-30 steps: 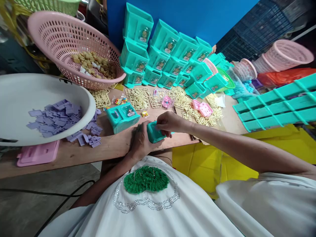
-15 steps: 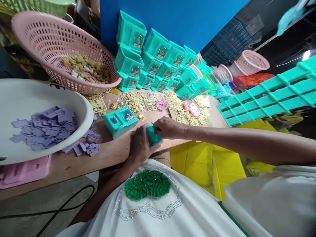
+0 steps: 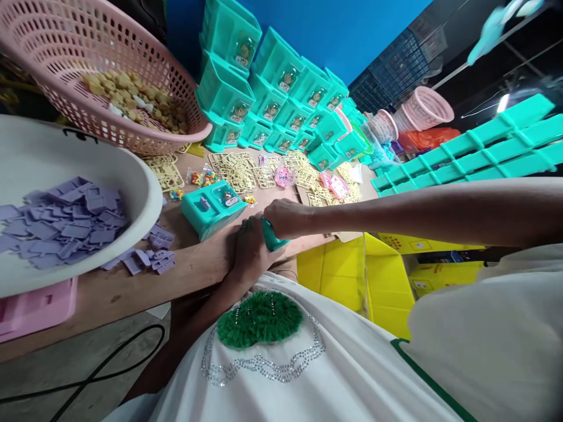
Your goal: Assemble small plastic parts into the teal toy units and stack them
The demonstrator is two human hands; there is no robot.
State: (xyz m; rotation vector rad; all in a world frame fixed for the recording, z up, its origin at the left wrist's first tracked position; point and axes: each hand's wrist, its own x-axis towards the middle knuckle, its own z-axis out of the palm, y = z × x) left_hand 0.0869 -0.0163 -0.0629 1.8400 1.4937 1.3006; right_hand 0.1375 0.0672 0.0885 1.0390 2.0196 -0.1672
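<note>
A broad brown wooden surface (image 3: 204,261) spreads before us, with our hands at the middle of the dial. At nine o'clock sits a wide white plastic basin (image 3: 145,176), with flat purple plastic pieces (image 3: 74,228) heaped inside. Just behind it, toward ten o'clock, a big round pink lattice basket (image 3: 57,94) tilts toward us and carries small tan lumps (image 3: 127,94) with a few white ones among them. Stacked turquoise plastic boxes (image 3: 268,102) rise at twelve o'clock, each visible front bearing a clear bubble window. Yellow folded sheets (image 3: 325,275) show below the edge at four o'clock.

Our left hand (image 3: 253,249) curls around a small turquoise plastic box (image 3: 273,239) at the near edge, holding it firmly. Our right hand (image 3: 285,220) bunches over the top of this box, touching it; its fingertips are hidden, so we cannot tell whether they pinch anything.

Near our left hand, at ten o'clock, a larger turquoise plastic box (image 3: 211,208) lies with its window up. Thin cream plastic frames (image 3: 237,170) scatter across the surface from eleven to one o'clock. Smallest are the clear bags of multicoloured bits (image 3: 206,176), farther out at ten o'clock.
</note>
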